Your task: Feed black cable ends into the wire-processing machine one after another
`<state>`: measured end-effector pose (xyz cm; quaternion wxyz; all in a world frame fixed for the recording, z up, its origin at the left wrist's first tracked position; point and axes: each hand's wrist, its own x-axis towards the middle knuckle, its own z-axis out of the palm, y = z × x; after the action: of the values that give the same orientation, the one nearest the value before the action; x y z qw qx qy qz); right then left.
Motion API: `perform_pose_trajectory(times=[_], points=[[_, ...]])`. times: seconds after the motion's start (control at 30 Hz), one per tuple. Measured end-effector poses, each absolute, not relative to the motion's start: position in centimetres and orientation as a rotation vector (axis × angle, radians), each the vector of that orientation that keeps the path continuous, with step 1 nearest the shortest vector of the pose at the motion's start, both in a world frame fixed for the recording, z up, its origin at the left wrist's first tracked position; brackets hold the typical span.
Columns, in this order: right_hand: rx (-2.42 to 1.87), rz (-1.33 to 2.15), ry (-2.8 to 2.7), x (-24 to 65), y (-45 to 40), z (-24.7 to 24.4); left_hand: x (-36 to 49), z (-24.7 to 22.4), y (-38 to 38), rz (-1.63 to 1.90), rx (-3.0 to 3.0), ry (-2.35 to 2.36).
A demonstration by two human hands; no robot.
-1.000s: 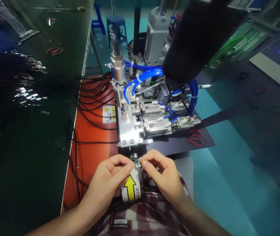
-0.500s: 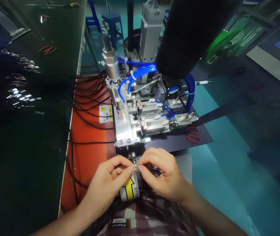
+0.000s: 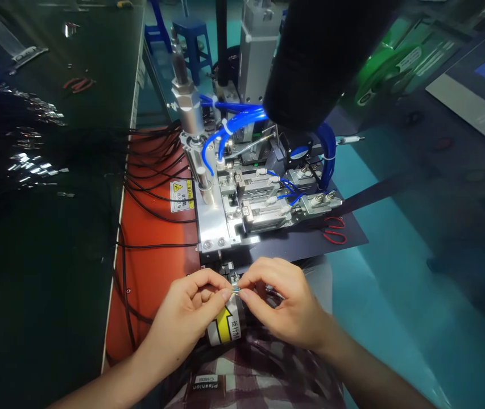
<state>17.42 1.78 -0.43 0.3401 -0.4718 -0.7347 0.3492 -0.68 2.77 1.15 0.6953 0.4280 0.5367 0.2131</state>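
Observation:
Between the fingertips of both hands is a bit of thin wires (image 3: pixel 236 289), bluish and yellowish, mostly covered by the fingers. My left hand (image 3: pixel 202 304) pinches it from the left, thumb against forefinger. From the other side my right hand (image 3: pixel 282 301) grips it in the same kind of pinch. Just below the fingertips is a white label with a yellow arrow (image 3: pixel 224 328), on a rounded part at the machine's near end. Beyond the hands stands the metal machine (image 3: pixel 214 227) with cylinders and blue air tubes (image 3: pixel 242 122).
Red-handled scissors (image 3: pixel 335 230) lie on the dark plate to the right. Black cables (image 3: pixel 157 246) cross the orange surface (image 3: pixel 152 272). Red-handled pliers (image 3: pixel 79 85) and shiny small parts (image 3: pixel 33 165) lie on the dark table at left. A thick black tube (image 3: pixel 310 68) hangs above the machine.
The hands stay pinched together in nearly the same place, with slightly more of the bluish wire showing. The background shifts slightly up and left as the head view moves.

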Motion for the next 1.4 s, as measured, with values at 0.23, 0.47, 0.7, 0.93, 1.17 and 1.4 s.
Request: perform_pose_trajectory(times=[0.23,0.47,0.7,0.93,1.17,1.4], points=[[-1.116,0.434,-2.285,17.5,2.1,-0.3,-0.6,1.2,2.7,0.458,0.986,1.208],[-1.034,0.207,-2.510,17.9,2.6,0.5,-0.7,0.7,2.4,0.442,1.245,1.218],[-1.135,0.560,-2.321,17.7,2.7,0.5,-0.8,0.9,2.5,0.449,1.195,1.227],[-1.414,1.285,-1.456,16.4,1.3,-0.7,-0.9,1.4,2.8,0.451,0.816,1.244],[-1.447,1.161,-1.401,14.9,0.3,-0.4,-0.9,1.3,2.6,0.475,0.877,1.237],[-1.451,1.095,-1.487,15.1,0.3,-0.3,-0.8,1.5,2.6,0.488,0.946,1.242]])
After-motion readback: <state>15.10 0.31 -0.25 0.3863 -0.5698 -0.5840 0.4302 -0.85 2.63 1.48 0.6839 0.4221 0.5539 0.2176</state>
